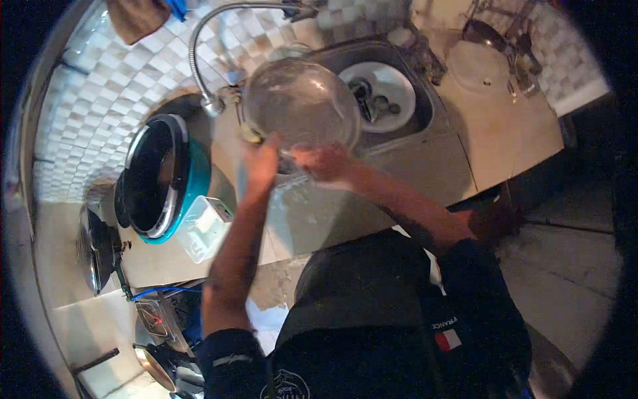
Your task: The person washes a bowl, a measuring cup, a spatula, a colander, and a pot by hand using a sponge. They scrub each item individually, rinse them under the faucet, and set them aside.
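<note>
A large, round, see-through bowl (299, 100) is held tilted over the left part of the sink, with light shining off its surface. My left hand (264, 159) grips its near left rim. My right hand (322, 163) is closed at the near edge of the bowl, its fingers curled and somewhat blurred. Whether a small item is also inside that hand I cannot make out. Behind the bowl, part of the sink basin is hidden. A white basin (402, 90) holding several dark and metal pieces sits in the sink (425, 130), right of the bowl.
A flexible metal faucet (194, 50) arches at the back left. On the left counter stand a teal tub (198, 176) with a black pot (149, 173) in it and a clear plastic container (199, 229). A clear lid-like disc (475, 66) lies on the right counter (492, 143).
</note>
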Demonstrator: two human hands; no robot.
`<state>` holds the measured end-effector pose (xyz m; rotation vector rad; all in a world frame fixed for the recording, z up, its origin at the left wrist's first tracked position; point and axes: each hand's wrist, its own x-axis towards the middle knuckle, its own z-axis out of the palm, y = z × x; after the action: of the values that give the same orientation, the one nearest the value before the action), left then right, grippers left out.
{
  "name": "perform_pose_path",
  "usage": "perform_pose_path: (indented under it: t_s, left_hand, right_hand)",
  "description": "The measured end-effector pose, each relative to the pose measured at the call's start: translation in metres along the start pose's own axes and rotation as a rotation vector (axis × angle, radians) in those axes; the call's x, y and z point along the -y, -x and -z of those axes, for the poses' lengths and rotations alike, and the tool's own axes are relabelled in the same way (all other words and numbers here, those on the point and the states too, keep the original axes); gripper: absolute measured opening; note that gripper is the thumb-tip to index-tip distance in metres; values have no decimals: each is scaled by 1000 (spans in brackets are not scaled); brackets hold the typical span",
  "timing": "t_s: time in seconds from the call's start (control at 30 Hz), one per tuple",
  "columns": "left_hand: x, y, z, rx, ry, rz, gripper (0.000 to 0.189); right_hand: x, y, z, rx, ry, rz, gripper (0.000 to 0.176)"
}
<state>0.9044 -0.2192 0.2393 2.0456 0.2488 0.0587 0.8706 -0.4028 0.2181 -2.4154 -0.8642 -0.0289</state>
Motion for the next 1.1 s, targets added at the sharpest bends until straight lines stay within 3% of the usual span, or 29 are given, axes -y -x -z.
perform_pose_path:
  t_s: [0.03, 0.07, 0.13, 0.17, 0.2, 0.23, 0.27, 0.33, 0.4, 0.47, 0.5, 0.53, 0.57, 0.6, 0.63, 0.67, 0.73, 0.77, 0.83, 0.9, 0.97, 1.03, 1.1]
  left_hand:
    - [-48, 18, 18, -90, 19, 4, 63]
    - [-21, -5, 29, -38, 41, -83, 59]
    - [5, -15, 52, 36, 112, -192, 53]
    - [-12, -15, 63, 68, 159, -245, 50]
    - [-27, -19, 71, 98, 210, -306, 47]
    - [-29, -16, 76, 85, 175, -340, 39]
    - [-52, -1, 80, 85, 14, -150, 38]
    - [-37, 2, 85, 19, -100, -246, 42]
    - [8, -6, 128, 91, -57, -191, 47]
    - [-43, 44, 165, 229, -51, 77, 49]
    - [-7, 51, 201, 276, -469, -254, 49]
    - [38, 54, 234, 324, -889, -587, 49]
    - [55, 61, 238, 300, -823, -390, 48]
    - [71, 74, 241, 274, -746, -189, 48]
    - [88, 83, 242, 243, -658, 9, 48]
    - [109, 83, 245, 293, -677, 11, 49]
    - [164, 72, 262, 395, -710, 11, 52]
    - [206, 58, 272, 459, -809, 157, 53]
    - [193, 61, 258, 379, -768, 109, 52]
    - [178, 56, 232, 264, -748, 142, 48]
    - [194, 46, 223, 282, -711, 33, 44]
    - [189, 39, 220, 324, -713, 30, 41]
    - [160, 51, 223, 259, -723, -190, 39]
  right_hand:
    - [11, 0, 23, -8, 33, 26, 36]
    - [19, -1, 42, -21, 69, 58, 40]
    - [-2, 2, 63, -381, 86, -144, 57]
    - [-24, 2, 56, -623, 39, -230, 67]
    - [-60, 17, 57, -610, 26, -202, 67]
    - [-100, 41, 58, -473, -5, -111, 67]
    - [-135, 61, 54, -280, -60, 9, 68]
    - [-175, 71, 37, 21, -169, 199, 60]
    - [-176, 77, 9, -136, -34, 294, 41]
    - [-166, 96, -8, -131, -104, -14, 30]
    - [-169, 101, -14, -132, -130, -174, 25]
    - [-187, 107, -28, -209, -470, -320, 25]
    - [-212, 118, -49, -281, -810, -471, 24]
    - [-211, 121, -52, -355, -805, -421, 25]
    - [-209, 125, -53, -426, -797, -368, 26]
    - [-189, 121, -33, -503, -442, -106, 28]
    - [-140, 107, -5, -533, -718, 90, 33]
    - [-118, 100, 2, -456, -1348, 6, 36]
    - [-111, 93, 6, -350, -1932, -245, 39]
    - [-127, 91, -6, -411, -1833, -529, 40]
    - [-138, 102, -38, -615, -597, -270, 41]
    - [-139, 122, -63, -497, -160, -232, 41]
    - [-123, 127, -80, -592, -600, -329, 39]
